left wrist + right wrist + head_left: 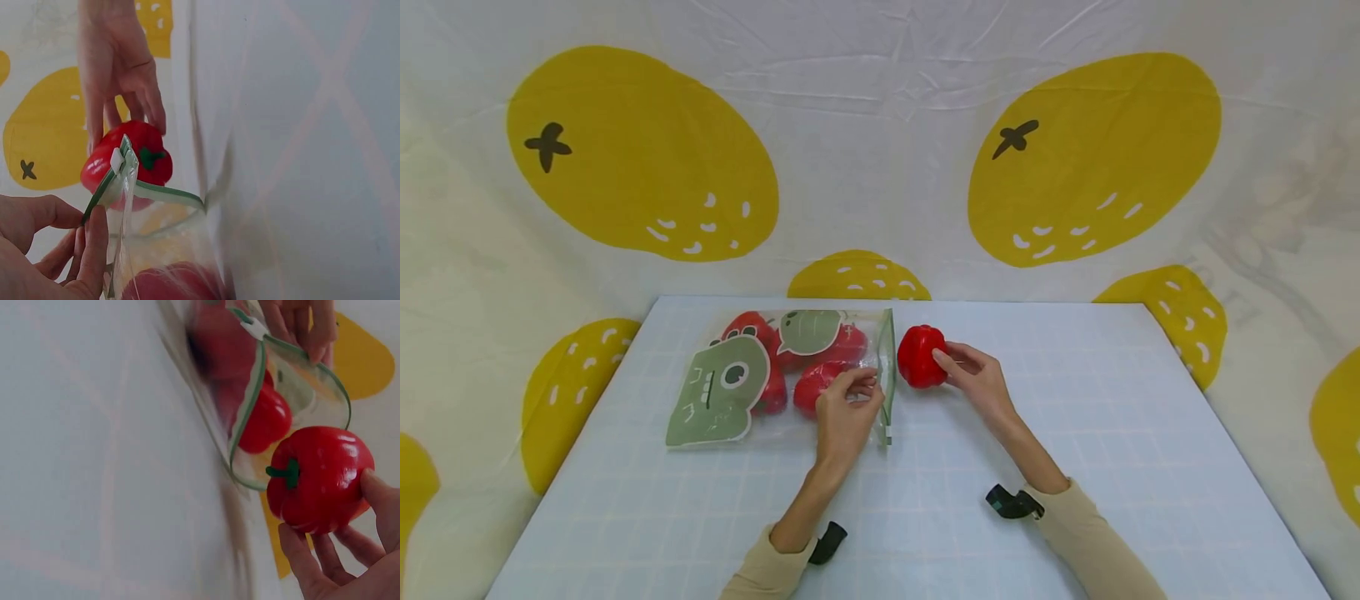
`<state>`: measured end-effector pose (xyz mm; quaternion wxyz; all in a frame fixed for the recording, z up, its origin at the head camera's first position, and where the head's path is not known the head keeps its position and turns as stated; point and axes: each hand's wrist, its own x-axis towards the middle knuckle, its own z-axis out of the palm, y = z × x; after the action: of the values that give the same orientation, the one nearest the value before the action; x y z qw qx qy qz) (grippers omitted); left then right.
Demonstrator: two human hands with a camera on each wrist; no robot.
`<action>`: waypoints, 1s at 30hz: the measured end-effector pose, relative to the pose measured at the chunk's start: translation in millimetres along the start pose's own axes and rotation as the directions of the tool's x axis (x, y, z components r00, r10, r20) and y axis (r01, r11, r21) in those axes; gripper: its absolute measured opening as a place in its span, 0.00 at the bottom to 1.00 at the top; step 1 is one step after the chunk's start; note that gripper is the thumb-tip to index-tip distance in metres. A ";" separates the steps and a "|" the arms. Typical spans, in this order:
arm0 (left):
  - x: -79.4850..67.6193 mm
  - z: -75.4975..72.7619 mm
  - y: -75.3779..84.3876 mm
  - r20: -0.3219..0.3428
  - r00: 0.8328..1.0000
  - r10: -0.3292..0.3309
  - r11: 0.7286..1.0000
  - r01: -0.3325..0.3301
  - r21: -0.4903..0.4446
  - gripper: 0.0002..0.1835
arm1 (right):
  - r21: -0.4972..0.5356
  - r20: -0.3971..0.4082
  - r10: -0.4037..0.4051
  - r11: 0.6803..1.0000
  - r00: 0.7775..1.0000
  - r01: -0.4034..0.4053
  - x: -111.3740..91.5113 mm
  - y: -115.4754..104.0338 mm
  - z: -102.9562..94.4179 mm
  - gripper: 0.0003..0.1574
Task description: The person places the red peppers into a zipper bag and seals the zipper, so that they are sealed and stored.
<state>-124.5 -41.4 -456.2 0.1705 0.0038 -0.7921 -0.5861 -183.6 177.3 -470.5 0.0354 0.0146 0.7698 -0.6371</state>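
A red bell pepper [922,357] with a green stem is gripped by my right hand [981,379], thumb on one side and fingers on the other. It is just right of the mouth of a clear zip bag [775,425] with a green dinosaur print. My left hand [850,408] pinches the bag's green-edged rim [94,203] between thumb and fingers. In the right wrist view the mouth gapes in a loop, with the pepper [322,478] in front of it. Several red pieces lie inside the bag, one of them a glossy red pepper [265,419].
The bag lies on a pale checked table [1037,433], toward its back left. Behind the table hangs a white cloth [865,167] printed with yellow fruit. Small black cameras [1013,502] are strapped at both wrists.
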 end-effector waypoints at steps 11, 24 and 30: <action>-0.6 -0.3 3.1 -0.007 0.999 0.031 0.999 -0.031 -0.011 0.14 | 0.001 0.064 -0.025 1.000 0.998 0.024 1.4 2.4 27.3 0.37; -1.3 -0.5 2.4 0.007 1.000 0.019 1.000 -0.019 0.003 0.14 | -0.124 0.115 -0.069 0.989 0.991 0.083 1.1 -2.0 42.2 0.33; -1.1 -0.2 1.0 0.009 0.999 0.031 1.000 -0.031 -0.001 0.13 | -0.227 0.148 -0.125 0.961 0.981 0.156 6.9 -12.8 48.5 0.29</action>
<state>-123.3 -41.0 -455.5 0.1761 -0.0113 -0.7924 -0.5839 -189.6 127.1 -467.5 0.0425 -0.0868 0.8356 -0.5407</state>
